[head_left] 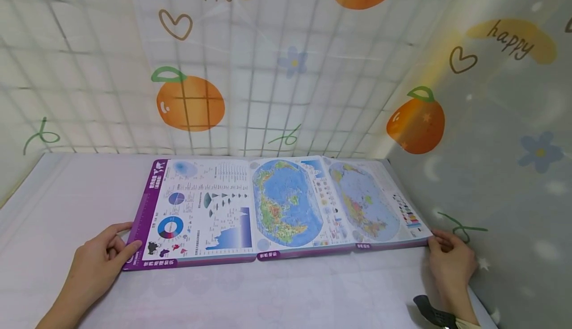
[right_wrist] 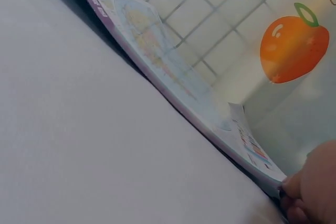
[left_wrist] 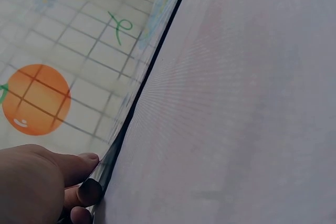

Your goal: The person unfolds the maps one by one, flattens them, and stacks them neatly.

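A long folding world map (head_left: 286, 205) with a purple left border lies spread across the white table in the head view. Two of its panels carry blue oval maps; the left one has charts and text. My left hand (head_left: 98, 257) pinches its near left corner, thumb on top and fingers below. At the near right corner, my right hand (head_left: 451, 259) grips the edge between thumb and fingers. Seen from the right wrist, the map's near edge (right_wrist: 173, 98) bows along its length, with a dark shadow under it.
The white table (head_left: 58, 195) stretches out in front and to the left. Behind the map hangs a translucent curtain with oranges (head_left: 189, 103) over a wire grid. A grey printed curtain (head_left: 500, 190) stands close on the right. A black watch strap (head_left: 433, 311) circles the right wrist.
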Tool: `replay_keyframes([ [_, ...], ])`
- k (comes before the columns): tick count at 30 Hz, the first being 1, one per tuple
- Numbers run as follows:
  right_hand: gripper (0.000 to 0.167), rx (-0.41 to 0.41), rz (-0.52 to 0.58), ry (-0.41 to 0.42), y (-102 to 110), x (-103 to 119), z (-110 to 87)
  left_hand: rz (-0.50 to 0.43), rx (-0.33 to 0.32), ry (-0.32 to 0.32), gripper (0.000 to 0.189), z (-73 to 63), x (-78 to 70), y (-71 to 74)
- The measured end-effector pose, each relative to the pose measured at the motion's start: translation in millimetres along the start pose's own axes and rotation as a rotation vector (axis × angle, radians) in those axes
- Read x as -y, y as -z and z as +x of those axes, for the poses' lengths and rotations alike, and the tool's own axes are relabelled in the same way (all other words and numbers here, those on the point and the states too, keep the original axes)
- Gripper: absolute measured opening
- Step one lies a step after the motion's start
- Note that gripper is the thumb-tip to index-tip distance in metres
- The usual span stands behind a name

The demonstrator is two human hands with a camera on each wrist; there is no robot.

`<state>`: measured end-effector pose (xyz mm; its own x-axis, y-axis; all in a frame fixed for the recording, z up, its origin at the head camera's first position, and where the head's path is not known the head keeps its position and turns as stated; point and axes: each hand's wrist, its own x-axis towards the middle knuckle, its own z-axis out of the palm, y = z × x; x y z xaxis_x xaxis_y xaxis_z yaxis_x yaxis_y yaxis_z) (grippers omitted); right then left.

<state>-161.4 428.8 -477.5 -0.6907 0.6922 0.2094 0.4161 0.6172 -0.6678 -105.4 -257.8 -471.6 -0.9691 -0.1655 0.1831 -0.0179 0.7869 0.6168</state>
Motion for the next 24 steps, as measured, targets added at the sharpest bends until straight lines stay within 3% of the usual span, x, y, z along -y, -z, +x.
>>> replay_keyframes([
  [24, 0.037, 0.035, -0.072, 0.071, -7.2, -6.0, -3.3, 0.036, 0.002, 0.039, 0.052, 1.4, -2.2, 2.3],
])
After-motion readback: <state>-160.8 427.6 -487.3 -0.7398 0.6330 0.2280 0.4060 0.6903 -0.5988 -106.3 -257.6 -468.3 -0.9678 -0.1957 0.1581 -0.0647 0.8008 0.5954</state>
